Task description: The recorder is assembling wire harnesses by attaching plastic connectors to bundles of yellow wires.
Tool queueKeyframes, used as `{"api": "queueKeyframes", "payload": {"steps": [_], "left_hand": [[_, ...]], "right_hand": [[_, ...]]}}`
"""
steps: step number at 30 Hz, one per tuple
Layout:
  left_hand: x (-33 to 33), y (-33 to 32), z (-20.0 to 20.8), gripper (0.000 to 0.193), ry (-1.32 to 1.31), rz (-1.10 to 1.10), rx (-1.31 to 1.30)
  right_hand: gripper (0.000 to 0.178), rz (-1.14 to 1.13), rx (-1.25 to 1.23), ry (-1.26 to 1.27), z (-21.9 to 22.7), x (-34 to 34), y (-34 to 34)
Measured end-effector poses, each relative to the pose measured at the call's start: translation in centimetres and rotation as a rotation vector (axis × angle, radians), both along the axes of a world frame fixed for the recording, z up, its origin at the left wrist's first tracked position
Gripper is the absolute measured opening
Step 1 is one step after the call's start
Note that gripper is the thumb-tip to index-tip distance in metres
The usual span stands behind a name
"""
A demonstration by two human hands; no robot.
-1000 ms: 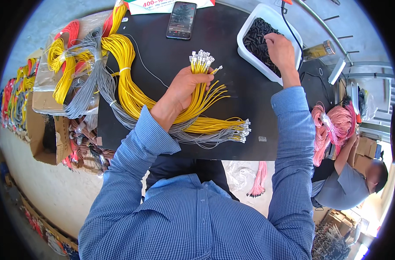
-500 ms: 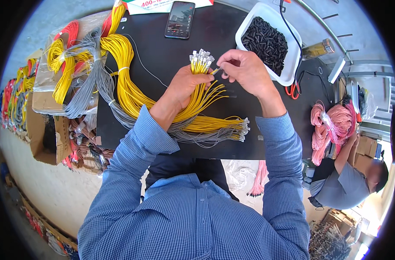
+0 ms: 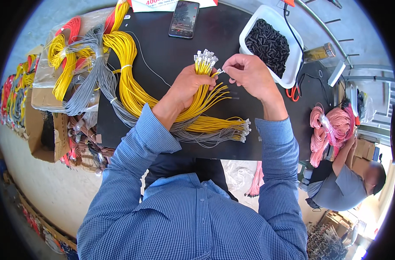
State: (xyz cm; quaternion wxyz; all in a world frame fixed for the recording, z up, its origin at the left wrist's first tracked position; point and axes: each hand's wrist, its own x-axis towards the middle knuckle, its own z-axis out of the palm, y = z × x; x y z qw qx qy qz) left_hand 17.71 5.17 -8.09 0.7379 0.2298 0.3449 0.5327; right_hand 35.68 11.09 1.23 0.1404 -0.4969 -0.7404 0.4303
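My left hand (image 3: 189, 88) is closed around a bundle of yellow wires (image 3: 201, 69), whose pale connector ends stand up in a cluster above my fingers. Just to the right, the thumb and forefinger of my right hand (image 3: 251, 78) pinch a single wire end (image 3: 220, 71) with a small whitish tip; its exact shape is too small to make out. Below my left hand, loose yellow wire ends fan out to the right. A longer yellow bundle (image 3: 127, 71) runs in from the upper left beside grey wires (image 3: 115, 104). Connector-tipped ends (image 3: 246, 130) of both lie near the table's front edge.
A white tub (image 3: 292, 80) of black sleeve-like pieces stands at the right, with red-handled scissors (image 3: 293, 92) beside it. A phone (image 3: 184, 20) lies at the back. Pink wire coils (image 3: 336, 123) and another person (image 3: 342, 186) are farther right. Cardboard boxes (image 3: 61, 136) stand left.
My right fingers have shifted slightly right and down, and the whitish wire tip now shows between them and the bundle. My left hand keeps its hold.
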Motion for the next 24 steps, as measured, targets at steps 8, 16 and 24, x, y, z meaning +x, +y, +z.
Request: {"api": "queueKeyframes", "payload": {"steps": [8, 16, 24], "left_hand": [[-0.3, 0.2, -0.1, 0.025, -0.079, -0.027, -0.055], [-0.3, 0.0, 0.3, 0.023, -0.055, -0.038, -0.047], [-0.1, 0.1, 0.0, 0.027, -0.031, -0.03, -0.03]], "right_hand": [[0.013, -0.004, 0.097, -0.066, 0.0, 0.1, -0.3], [0.015, -0.017, 0.102, -0.071, 0.0, 0.7, -0.7], [0.017, 0.004, 0.127, -0.074, -0.4, 0.3, -0.3]]}}
